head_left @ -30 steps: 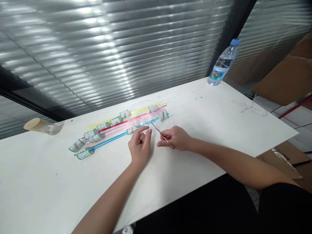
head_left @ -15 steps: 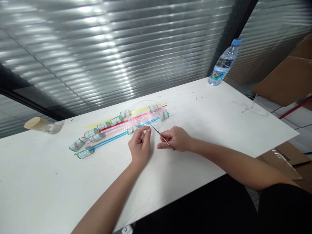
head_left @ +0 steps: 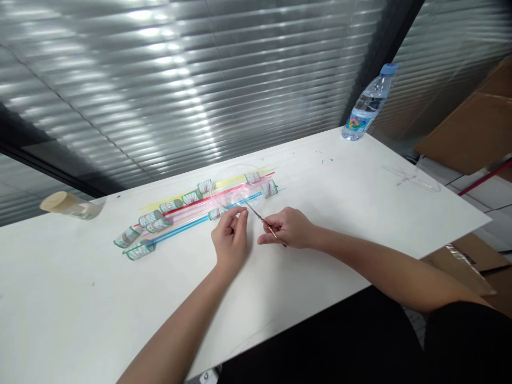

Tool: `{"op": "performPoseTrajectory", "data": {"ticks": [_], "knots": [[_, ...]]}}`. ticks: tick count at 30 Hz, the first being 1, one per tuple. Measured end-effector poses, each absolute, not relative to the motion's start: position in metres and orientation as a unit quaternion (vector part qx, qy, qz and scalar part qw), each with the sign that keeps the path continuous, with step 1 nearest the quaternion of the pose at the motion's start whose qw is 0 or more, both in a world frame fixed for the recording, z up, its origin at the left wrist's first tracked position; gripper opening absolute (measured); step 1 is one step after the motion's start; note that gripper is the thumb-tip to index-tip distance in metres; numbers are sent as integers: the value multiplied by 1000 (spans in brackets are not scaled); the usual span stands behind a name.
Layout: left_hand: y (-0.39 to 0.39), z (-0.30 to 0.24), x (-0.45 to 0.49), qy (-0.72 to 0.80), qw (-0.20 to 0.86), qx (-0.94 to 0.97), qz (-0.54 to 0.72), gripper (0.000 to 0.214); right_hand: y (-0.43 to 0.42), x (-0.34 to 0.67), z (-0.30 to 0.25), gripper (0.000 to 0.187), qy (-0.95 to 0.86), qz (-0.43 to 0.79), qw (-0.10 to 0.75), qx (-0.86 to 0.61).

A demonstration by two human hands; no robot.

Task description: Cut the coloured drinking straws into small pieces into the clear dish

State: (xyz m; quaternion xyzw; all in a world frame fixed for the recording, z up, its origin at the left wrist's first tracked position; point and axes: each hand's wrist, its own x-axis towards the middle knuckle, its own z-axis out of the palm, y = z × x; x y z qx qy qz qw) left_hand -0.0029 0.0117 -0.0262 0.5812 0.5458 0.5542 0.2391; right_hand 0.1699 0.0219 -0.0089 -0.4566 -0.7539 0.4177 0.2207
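Observation:
My right hand [head_left: 288,228] is closed on small copper-handled scissors [head_left: 269,226], its thumb and fingers at the loops. The blades point up and left, their tips by the fingertips of my left hand [head_left: 230,234]. That hand is pinched, thumb against forefinger; whatever it holds is too small to make out. Just beyond lie coloured straws in red, yellow, pink and blue [head_left: 180,229]. Patterned paper rolls with green edges [head_left: 138,250] lie around and among the straws. A clear round plastic piece [head_left: 218,169] rests over the straws' right part.
On the white table [head_left: 340,213], a bottle of water [head_left: 362,109] stands at the back right. A clear container with a beige lid [head_left: 60,201] is at the left. Clear thin plastic [head_left: 420,182] lies at the right, and blue scraps [head_left: 331,160] at the back. Cardboard boxes [head_left: 476,128] are beyond.

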Motion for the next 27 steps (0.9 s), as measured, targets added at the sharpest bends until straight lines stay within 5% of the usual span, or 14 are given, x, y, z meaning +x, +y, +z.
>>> {"op": "performPoseTrajectory", "data": {"ticks": [16, 27], "knots": [[15, -27, 0, 532, 258, 568, 572, 20, 22, 168, -18, 45, -729, 458, 239, -449], [15, -25, -5, 550, 263, 576, 545, 19, 33, 171, -27, 48, -686, 434, 379, -443]]}}
